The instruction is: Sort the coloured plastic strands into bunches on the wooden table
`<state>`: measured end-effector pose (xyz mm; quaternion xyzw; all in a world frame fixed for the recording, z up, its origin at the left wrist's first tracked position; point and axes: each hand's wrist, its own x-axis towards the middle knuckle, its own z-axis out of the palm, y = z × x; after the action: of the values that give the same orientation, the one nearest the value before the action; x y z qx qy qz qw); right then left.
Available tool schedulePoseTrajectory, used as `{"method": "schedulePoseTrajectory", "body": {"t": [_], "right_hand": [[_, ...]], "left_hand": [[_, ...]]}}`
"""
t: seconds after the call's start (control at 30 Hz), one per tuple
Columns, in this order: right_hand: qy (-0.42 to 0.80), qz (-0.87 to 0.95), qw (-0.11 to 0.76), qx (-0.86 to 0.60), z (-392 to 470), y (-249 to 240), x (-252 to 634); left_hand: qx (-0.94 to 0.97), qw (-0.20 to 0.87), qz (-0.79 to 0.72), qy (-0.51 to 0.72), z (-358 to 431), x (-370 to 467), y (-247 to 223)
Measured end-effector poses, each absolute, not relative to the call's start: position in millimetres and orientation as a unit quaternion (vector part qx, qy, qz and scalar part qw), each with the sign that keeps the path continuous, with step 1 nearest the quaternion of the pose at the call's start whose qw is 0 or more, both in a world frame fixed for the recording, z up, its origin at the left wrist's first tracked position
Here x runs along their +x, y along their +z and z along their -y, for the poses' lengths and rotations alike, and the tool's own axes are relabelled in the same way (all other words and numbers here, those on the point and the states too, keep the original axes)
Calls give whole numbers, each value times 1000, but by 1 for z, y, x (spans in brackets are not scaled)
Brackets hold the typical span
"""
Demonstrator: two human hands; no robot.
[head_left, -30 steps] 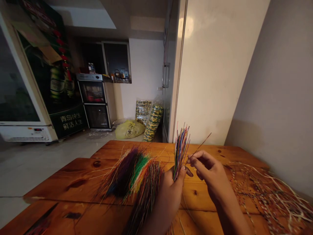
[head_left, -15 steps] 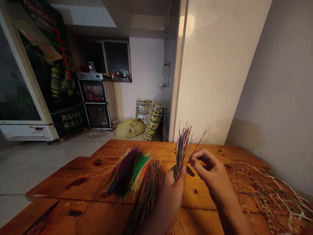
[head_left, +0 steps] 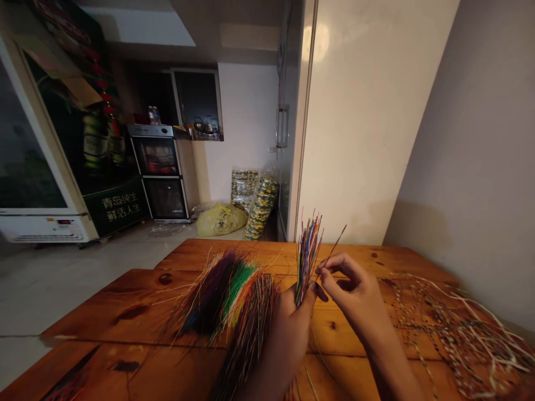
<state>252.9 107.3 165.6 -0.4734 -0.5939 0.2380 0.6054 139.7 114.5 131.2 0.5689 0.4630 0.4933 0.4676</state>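
My left hand is closed round an upright bundle of thin multicoloured cords, whose ends fan out above the fist. Close beside it, my right hand pinches one dark brownish cord between thumb and fingertips. That cord slants up to the right, apart from the bundle's tips; its lower end runs down toward the left hand. A loose pile of cords in purple, green, orange and mixed colours lies on the wooden table, left of my left hand. Part of it is hidden behind my left forearm.
Patterned braided cords with pale loose ends spread over the right side of the wooden table. Beyond it stand a tall pale cabinet, a yellow bag, a wrapped camouflage roll and a glass-door cabinet.
Both hands and the bundle sit slightly further left in view. My right hand has come a little nearer the bundle, still pinching the dark cord.
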Motion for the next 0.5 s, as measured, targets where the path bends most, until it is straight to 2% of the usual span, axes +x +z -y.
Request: {"method": "schedulePoseTrajectory", "body": {"t": [0.27,0.5], "right_hand": [[268,577,608,-474,-109,169,254],[277,566,617,-472,-107,171,253]], "left_hand": [[509,513,-425,545,-113,142,134],[498,520,-431,544,-112,143,136]]}}
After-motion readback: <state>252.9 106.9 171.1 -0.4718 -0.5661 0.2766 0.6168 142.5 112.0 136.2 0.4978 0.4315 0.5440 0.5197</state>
